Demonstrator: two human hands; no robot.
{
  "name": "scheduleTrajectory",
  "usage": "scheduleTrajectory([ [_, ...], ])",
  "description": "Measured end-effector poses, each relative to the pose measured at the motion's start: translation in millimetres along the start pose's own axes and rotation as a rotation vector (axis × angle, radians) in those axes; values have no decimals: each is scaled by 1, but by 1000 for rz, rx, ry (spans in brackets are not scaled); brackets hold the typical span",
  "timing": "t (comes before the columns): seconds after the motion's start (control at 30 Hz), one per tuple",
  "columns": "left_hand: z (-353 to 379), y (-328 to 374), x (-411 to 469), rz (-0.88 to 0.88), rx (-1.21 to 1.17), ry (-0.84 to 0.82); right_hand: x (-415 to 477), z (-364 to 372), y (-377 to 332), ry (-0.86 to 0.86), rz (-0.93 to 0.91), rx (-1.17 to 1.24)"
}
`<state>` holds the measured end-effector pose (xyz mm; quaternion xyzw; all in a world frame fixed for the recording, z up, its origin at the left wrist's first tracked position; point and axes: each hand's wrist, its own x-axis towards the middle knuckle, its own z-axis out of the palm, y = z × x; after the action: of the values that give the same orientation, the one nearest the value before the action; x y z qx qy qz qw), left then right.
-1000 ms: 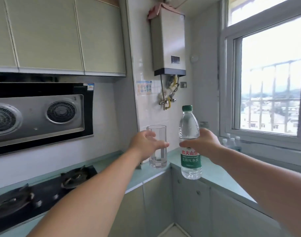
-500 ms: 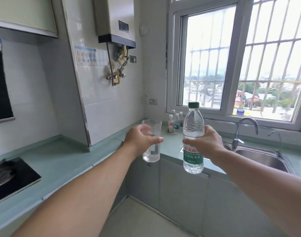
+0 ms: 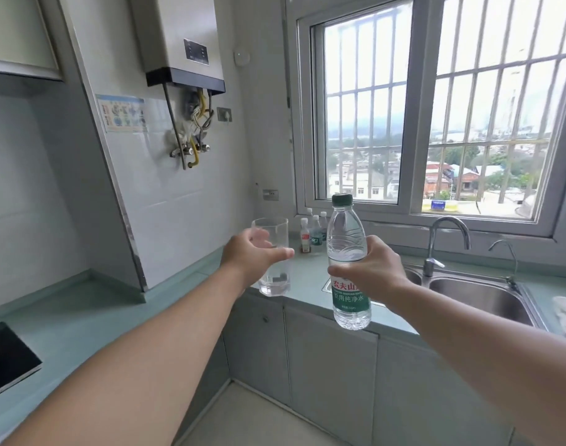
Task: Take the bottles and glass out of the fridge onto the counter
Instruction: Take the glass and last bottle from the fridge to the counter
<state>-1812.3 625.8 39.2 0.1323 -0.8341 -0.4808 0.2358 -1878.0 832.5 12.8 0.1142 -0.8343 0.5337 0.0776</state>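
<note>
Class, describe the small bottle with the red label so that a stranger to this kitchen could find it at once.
Start at the barred window and drop to the teal counter in the corner left of the sink. A cluster of small bottles stands there against the wall. The small bottle with the red label is the leftmost; its neighbours carry green labels.

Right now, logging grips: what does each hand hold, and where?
Left hand grips the glass mid-wall; right hand grips the water bottle around its middle.
</note>
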Motion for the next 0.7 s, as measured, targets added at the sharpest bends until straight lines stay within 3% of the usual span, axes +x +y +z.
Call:
scheduleTrajectory([
  [0.2,1,13,21,-17,23,101,41,-14,7,-24,-27,36],
  [0.47,30,-7,65,-50,-12,62,95,11,22,-32,0,103],
  [0.7,48,-51,154,-60,-57,-6,165,62,36,-22,33,98],
])
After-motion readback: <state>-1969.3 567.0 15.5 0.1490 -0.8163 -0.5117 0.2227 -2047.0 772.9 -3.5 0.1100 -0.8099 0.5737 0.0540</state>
